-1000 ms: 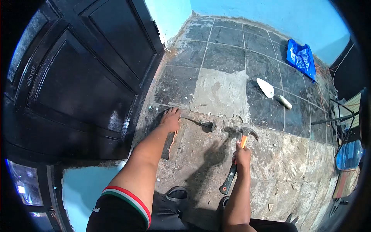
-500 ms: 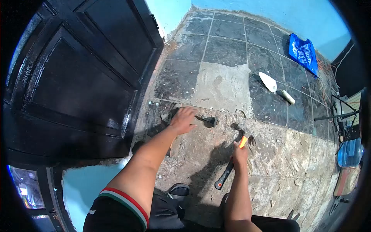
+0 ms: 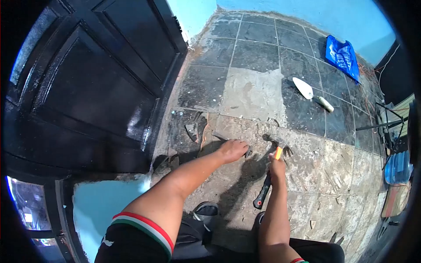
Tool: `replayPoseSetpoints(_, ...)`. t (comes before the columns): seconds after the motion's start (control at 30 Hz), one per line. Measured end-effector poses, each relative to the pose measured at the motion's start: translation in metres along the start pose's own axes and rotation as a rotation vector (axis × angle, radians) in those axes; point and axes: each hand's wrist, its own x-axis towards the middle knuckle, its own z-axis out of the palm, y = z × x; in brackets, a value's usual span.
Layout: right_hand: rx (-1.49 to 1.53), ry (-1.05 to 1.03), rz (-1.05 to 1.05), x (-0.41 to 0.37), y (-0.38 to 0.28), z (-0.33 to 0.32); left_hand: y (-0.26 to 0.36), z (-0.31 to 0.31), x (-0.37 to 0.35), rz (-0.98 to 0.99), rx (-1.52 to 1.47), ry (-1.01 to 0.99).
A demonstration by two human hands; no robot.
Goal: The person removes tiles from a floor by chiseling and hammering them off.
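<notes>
My right hand (image 3: 277, 168) is closed round the handle of a claw hammer (image 3: 263, 193), whose metal head is near the rough bare floor. To its left, my left hand (image 3: 233, 151) is wrapped over a dark chisel (image 3: 249, 151); the round end shows past the fingers and the blade points left. Beyond both hands lies a square patch of grey mortar (image 3: 253, 94) among dark tiles. Broken tile pieces (image 3: 191, 131) lie left of my left hand.
A trowel (image 3: 303, 88) rests on the dark tiles, with a blue bag (image 3: 343, 59) behind it. A black door (image 3: 96, 96) stands at the left. At the right are a blue water bottle (image 3: 398, 168) and a metal frame. My shoe (image 3: 206, 210) is below.
My left hand has moved right from the broken tile edge onto the chisel. The hammer in my right hand has shifted slightly right.
</notes>
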Motion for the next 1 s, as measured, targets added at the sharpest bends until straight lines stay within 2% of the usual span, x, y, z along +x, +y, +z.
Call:
replayPoseSetpoints(0.17, 0.065, 0.002, -0.04, -0.002, 0.007, 0.01, 0.004, -0.008, -0.008, -0.094, -0.091, 0.035)
replayPoseSetpoints(0.37, 0.043, -0.028, -0.041, -0.009, 0.009, 0.006, -0.003, -0.018, -0.007, -0.095, -0.082, 0.213)
replayPoseSetpoints(0.57, 0.067, -0.05, -0.024, -0.006, 0.01, 0.005, -0.018, -0.02, -0.016, -0.099, -0.057, -0.012)
replayPoseSetpoints(0.67, 0.069, -0.05, -0.015, -0.014, 0.005, 0.003, -0.028, -0.011, -0.027, -0.038, -0.048, 0.012)
replayPoseSetpoints(0.77, 0.135, -0.026, -0.05, -0.022, 0.004, 0.004, -0.03, -0.014, -0.026, -0.088, -0.07, 0.073)
replayPoseSetpoints(0.87, 0.26, 0.11, -0.102, -0.036, 0.003, 0.017, -0.029, -0.026, -0.021, -0.216, -0.221, 0.15)
replayPoseSetpoints(0.9, 0.34, 0.168, -0.117, -0.041, 0.004, 0.025, -0.032, -0.029, -0.02, -0.192, -0.214, 0.133)
replayPoseSetpoints(1.0, 0.297, 0.37, -0.296, -0.074, 0.009, 0.044, -0.037, -0.032, -0.018, -0.146, -0.198, 0.107)
